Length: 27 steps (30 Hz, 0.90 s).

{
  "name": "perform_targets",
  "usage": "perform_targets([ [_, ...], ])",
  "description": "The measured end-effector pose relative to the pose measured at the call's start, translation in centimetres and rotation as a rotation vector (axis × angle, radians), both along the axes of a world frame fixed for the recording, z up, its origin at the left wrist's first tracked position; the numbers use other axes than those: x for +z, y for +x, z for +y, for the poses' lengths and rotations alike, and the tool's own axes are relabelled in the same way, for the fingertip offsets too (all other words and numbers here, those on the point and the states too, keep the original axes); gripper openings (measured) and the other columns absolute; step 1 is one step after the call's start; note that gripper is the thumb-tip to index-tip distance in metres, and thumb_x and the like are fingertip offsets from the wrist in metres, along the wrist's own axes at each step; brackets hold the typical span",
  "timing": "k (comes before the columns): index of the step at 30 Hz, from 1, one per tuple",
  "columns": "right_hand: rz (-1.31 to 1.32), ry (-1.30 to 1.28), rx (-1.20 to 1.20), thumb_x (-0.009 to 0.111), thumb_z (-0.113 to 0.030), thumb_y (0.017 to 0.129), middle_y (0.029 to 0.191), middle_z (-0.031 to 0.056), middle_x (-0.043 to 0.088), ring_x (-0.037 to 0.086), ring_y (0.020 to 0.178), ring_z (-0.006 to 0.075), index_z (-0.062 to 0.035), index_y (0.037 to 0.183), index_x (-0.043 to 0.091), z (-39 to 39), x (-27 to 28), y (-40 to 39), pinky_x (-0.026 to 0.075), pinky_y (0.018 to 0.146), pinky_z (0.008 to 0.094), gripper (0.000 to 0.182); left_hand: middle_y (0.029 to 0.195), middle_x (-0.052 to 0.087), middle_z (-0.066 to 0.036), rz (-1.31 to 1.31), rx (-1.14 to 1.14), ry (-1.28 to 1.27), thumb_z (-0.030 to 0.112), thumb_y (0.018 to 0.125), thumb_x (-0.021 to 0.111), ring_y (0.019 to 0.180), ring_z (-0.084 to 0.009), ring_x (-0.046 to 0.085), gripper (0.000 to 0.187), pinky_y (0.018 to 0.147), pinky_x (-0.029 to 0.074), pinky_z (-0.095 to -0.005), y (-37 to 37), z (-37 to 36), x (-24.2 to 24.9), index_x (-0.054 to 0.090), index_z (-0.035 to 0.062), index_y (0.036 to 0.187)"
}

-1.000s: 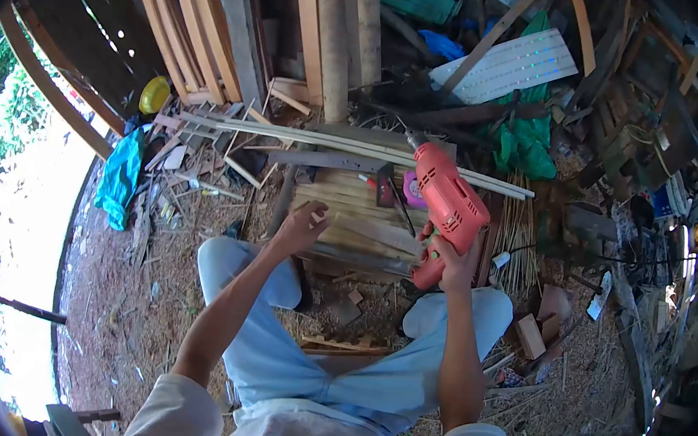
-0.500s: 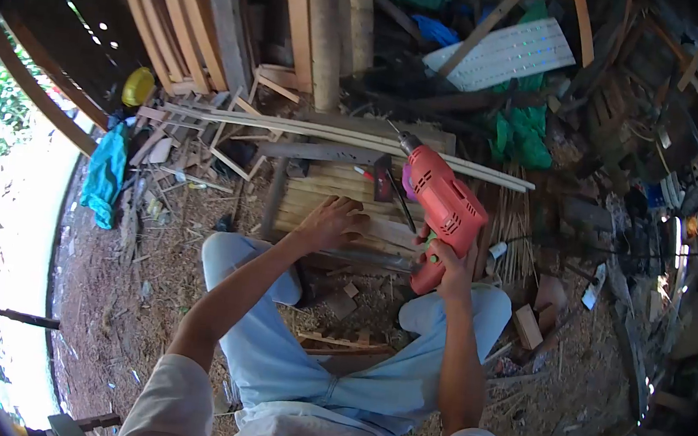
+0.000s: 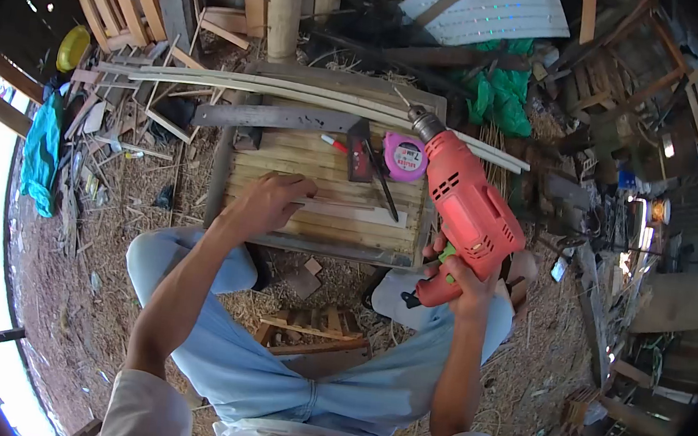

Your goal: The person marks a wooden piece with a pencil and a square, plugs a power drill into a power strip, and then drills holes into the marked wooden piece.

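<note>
My right hand (image 3: 463, 283) is wrapped round the handle of a red power drill (image 3: 474, 201), which has a green trigger. Its bit (image 3: 402, 96) points up and away to the left, touching nothing that I can make out. Over the slatted wooden board (image 3: 266, 158), my left hand (image 3: 263, 205) has its fingers curled on the left end of a thin pale strip (image 3: 350, 210). A pink tape measure (image 3: 405, 157) lies left of the drill. Beside it are a dark try square (image 3: 383, 179), a small dark red block (image 3: 359, 164) and a red-tipped pen (image 3: 334, 142).
Long pale wooden strips (image 3: 294, 91) cross the board's far side, with a grey wooden bar (image 3: 279, 118) nearer. Wood offcuts (image 3: 168, 122) litter the left ground. A green plastic sheet (image 3: 502, 98) lies at the back right. A small wooden frame (image 3: 316, 329) rests between my legs.
My view has shifted, so the board appears further left. The drill has moved right relative to the board, uncovering the tape measure. My left hand remains at the strip.
</note>
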State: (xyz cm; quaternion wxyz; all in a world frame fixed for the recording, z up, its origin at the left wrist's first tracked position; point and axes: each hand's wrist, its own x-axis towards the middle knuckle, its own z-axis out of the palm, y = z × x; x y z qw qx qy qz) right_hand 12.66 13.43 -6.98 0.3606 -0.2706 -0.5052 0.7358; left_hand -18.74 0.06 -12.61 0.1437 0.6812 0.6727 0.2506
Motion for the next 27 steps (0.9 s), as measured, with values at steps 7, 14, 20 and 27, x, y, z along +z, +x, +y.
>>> perform_targets([
  [7, -0.229, 0.446, -0.102, 0.064, 0.001, 0.08, 0.102, 0.0137, 0.064, 0.064, 0.081, 0.018, 0.0018, 0.128, 0.048, 4.4, 6.7, -2.5, 0.052, 0.059, 0.0262, 0.051, 0.098, 0.07, -0.01, -0.213, 0.053, -0.023, 0.013, 0.085, 0.068, 0.091, -0.0341, 0.067, 0.025, 0.079, 0.053, -0.0448, 0.4, 0.4, 0.2, 0.06, 0.0104, 0.11],
  [14, -0.394, 0.544, -0.012, 0.064, -0.004, 0.08, 0.097, 0.0117, 0.064, 0.062, 0.074, 0.0147, -0.0002, 0.126, 0.049, 5.5, 15.6, 0.0, 0.05, 0.056, 0.0249, 0.048, 0.095, 0.069, -0.016, -0.18, 0.044, 0.095, 0.023, 0.092, 0.064, 0.087, -0.037, 0.066, 0.026, 0.075, 0.052, -0.0447, 0.9, 1.2, -0.1, 0.066, 0.0093, 0.114],
  [20, -0.481, 0.291, -0.073, 0.064, -0.008, 0.074, 0.094, 0.0136, 0.063, 0.06, 0.069, 0.0177, 0.0019, 0.125, 0.049, -0.1, 17.0, 1.6, 0.048, 0.048, 0.0268, 0.054, 0.09, 0.068, -0.013, -0.533, 0.063, -0.004, 0.027, 0.097, 0.06, 0.075, -0.0259, 0.066, 0.028, 0.068, 0.05, -0.0382, 1.6, -0.1, 0.7, 0.059, 0.004, 0.113],
  [27, -0.457, 0.078, -0.086, 0.063, -0.007, 0.072, 0.093, 0.0182, 0.062, 0.06, 0.068, 0.0201, 0.0046, 0.125, 0.048, -5.8, 14.9, 3.2, 0.048, 0.049, 0.0279, 0.056, 0.073, 0.04, 0.003, -1.71, -0.105, -0.434, 0.05, 0.103, 0.04, 0.052, -0.0084, 0.04, 0.041, 0.047, 0.033, -0.0236, 2.2, -0.9, 2.1, 0.048, 0.0102, 0.1],
])
